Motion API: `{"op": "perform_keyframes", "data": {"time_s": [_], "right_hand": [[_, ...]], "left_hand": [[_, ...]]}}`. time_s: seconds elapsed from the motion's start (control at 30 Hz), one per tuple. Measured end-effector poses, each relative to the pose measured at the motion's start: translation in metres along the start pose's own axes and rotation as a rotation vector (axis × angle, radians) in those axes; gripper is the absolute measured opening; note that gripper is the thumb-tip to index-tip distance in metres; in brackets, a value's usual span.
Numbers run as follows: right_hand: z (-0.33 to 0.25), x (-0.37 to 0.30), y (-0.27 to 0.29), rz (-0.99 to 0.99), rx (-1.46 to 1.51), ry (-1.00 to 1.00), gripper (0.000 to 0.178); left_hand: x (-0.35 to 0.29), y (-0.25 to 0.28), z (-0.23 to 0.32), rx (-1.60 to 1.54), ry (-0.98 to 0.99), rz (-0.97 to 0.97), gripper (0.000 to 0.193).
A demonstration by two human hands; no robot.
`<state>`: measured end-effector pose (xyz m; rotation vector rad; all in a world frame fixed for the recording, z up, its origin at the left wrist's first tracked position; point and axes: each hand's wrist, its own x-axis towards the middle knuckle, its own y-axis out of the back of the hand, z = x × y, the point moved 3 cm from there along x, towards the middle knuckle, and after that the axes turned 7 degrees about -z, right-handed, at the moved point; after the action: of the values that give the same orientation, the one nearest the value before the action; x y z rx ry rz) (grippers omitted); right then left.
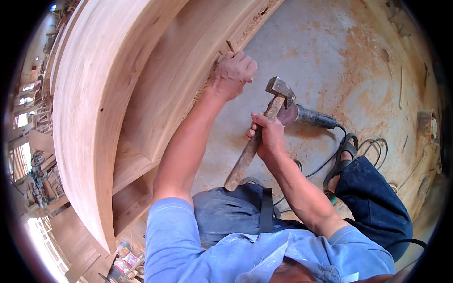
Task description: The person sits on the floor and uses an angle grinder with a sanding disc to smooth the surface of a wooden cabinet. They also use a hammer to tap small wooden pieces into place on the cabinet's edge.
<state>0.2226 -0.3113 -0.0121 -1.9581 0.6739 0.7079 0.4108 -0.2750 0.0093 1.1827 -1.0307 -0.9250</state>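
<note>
My right hand point(269, 137) is wrapped round the wooden handle of a hammer point(247, 158), whose worn metal head points up and away from me. Against the edge of a large curved wooden piece point(155, 101), my left hand point(233, 73) is closed in a fist. It grips something slim that is mostly hidden by the fingers; a small pale end shows at the fist's right side. A thin dark strip point(230, 45) sticks up just beyond the knuckles. Rough, chipped wood point(255, 21) runs along the edge near this hand.
An angle grinder point(316, 117) lies on the stained floor point(330, 61) behind the hammer head, its black cord point(325, 162) looping near my sandalled foot point(342, 162). Boards point(75, 236) and hand tools point(40, 186) are on the left, beyond the wooden piece.
</note>
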Motion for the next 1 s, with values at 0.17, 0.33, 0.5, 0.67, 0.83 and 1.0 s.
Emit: {"op": "perform_keyframes", "data": {"time_s": [0.17, 0.33, 0.5, 0.67, 0.83, 1.0], "right_hand": [[0.025, 0.018, -0.019, 0.101, 0.117, 0.130, 0.015], [0.038, 0.021, -0.042, 0.092, -0.074, 0.112, 0.015], [0.031, 0.022, -0.040, 0.092, -0.011, 0.210, 0.017], [0.042, 0.025, -0.054, 0.123, -0.084, 0.145, 0.018], [-0.007, 0.018, -0.018, 0.085, -0.249, 0.243, 0.017], [-0.082, 0.005, 0.053, 0.318, 0.161, 0.664, 0.024]], "left_hand": [[0.004, -0.001, -0.002, -0.028, -0.088, -0.042, 0.028], [-0.003, -0.003, -0.004, 0.014, -0.085, -0.023, 0.026], [-0.007, -0.002, -0.005, 0.021, -0.034, -0.027, 0.023], [-0.004, -0.002, -0.007, 0.006, -0.097, -0.034, 0.023], [-0.002, -0.004, -0.006, 0.019, -0.084, -0.035, 0.027], [-0.014, -0.001, -0.013, -0.066, -0.103, -0.074, 0.033]]}}
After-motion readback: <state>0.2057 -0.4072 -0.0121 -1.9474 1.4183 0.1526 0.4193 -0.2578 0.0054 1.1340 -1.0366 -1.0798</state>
